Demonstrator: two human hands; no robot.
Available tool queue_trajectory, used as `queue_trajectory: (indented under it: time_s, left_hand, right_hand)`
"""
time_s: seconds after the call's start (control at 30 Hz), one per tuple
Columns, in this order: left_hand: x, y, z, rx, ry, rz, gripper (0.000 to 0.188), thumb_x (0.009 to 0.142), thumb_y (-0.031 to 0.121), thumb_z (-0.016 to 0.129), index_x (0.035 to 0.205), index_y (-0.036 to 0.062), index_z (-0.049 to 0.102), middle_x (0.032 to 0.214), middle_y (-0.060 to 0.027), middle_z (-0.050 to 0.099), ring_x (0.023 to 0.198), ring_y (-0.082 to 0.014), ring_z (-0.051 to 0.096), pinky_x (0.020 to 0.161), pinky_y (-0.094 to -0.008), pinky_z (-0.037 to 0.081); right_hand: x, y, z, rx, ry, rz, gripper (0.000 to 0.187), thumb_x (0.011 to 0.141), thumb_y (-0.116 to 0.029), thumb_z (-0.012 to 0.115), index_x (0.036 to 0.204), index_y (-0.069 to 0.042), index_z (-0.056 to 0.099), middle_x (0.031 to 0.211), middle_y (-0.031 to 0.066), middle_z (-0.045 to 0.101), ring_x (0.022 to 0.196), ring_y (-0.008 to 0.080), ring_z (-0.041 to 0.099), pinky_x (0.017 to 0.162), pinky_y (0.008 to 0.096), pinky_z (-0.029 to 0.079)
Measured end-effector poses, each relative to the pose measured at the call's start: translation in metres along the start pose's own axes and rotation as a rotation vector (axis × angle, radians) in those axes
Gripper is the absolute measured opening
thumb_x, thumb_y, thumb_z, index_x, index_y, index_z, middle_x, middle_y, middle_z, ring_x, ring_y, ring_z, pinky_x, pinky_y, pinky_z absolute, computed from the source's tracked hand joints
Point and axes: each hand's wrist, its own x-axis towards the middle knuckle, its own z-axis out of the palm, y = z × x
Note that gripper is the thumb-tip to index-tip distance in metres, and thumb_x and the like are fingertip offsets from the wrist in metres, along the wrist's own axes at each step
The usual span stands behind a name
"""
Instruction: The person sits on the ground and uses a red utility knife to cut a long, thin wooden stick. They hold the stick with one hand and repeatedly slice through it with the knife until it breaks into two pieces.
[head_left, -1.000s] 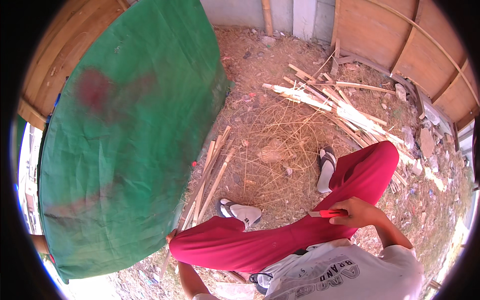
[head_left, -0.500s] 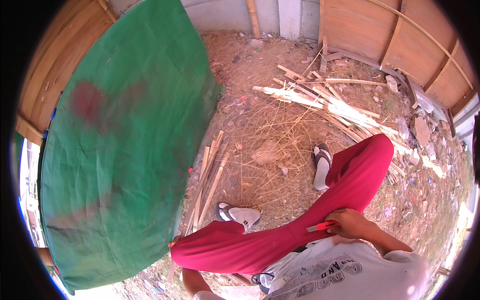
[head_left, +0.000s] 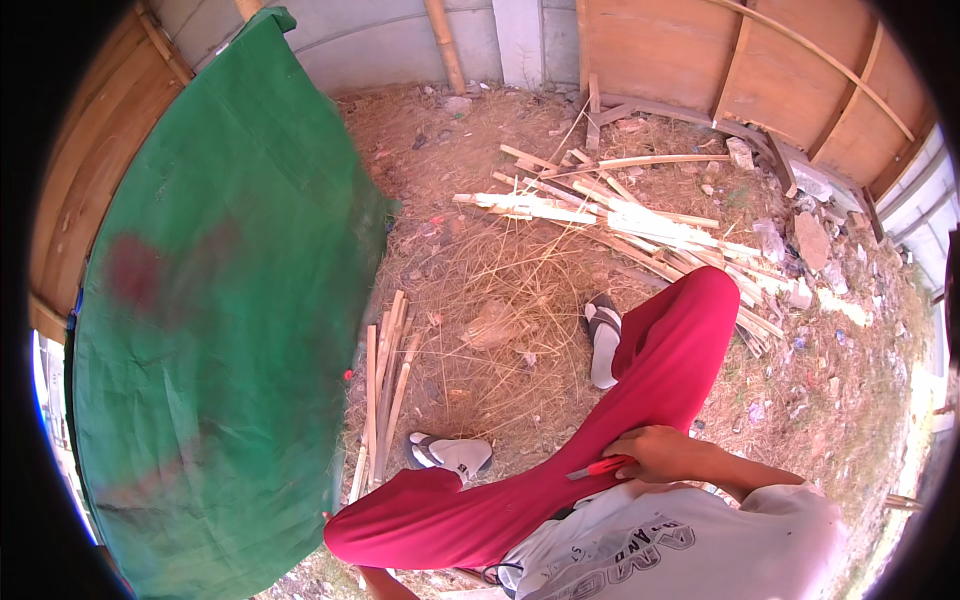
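Note:
My right hand (head_left: pixel 655 455) rests on the thigh of my red trousers (head_left: pixel 560 455), closed around the handle of a red-handled knife (head_left: pixel 606 466). The knife's short pale blade points left across my lap. My left forearm (head_left: pixel 387 584) comes in at the lower edge and passes under my left knee. The knee hides nearly all of that hand, so its fingers cannot be read. Just left of this knee hangs or leans a large green sheet (head_left: pixel 230 370) with dark reddish smudges.
Thin wooden strips (head_left: pixel 385 385) lie beside the sheet's lower right edge. A larger pile of split strips (head_left: pixel 640 225) covers the ground ahead right, near stones (head_left: pixel 812 240) and litter. Dry straw (head_left: pixel 520 290) lies around my sandalled feet. Wooden panels (head_left: pixel 665 60) and a grey wall (head_left: pixel 375 50) stand behind.
The whole view has shifted, so most things sit farther left in the picture, and more of the sheet's top corner shows. My right hand keeps its hold on the knife over my lap.

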Motion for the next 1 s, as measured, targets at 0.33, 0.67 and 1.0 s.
queue_trajectory:
  time_s: [0.33,0.67,1.0]
  left_hand:
    - [-0.204,0.079,0.018,0.596,0.49,0.594,0.07,0.098,0.061,0.046,0.144,0.008,0.05,0.147,-0.0193,0.049,0.132,-0.0373,0.05,0.104,-0.0587,0.048]
    - [-0.331,0.11,0.172,0.475,-0.694,0.565,0.056,0.102,0.041,0.054,0.139,-0.0008,0.057,0.156,-0.0189,0.042,0.141,-0.044,0.043,0.116,-0.0647,0.028]
    - [-0.148,0.157,0.022,1.393,0.09,1.067,0.042,0.103,0.032,0.046,0.108,-0.0008,0.072,0.121,-0.0215,0.068,0.118,-0.0431,0.061,0.113,-0.0546,0.035]
  right_hand:
    - [0.001,0.012,-0.019,0.15,0.059,-0.141,0.04,0.09,-0.022,0.075,0.125,-0.005,0.067,0.119,0.0181,0.069,0.106,0.0327,0.069,0.093,0.0403,0.055]
    - [-0.017,0.095,-0.081,0.617,1.408,0.276,0.035,0.098,-0.026,0.069,0.076,0.001,0.066,0.074,0.0072,0.069,0.067,0.011,0.063,0.064,0.0273,0.05]
    - [0.002,0.248,-0.008,0.522,1.298,0.551,0.024,0.096,-0.019,0.067,0.089,0.003,0.072,0.095,0.0122,0.073,0.083,0.019,0.068,0.074,0.0327,0.054]
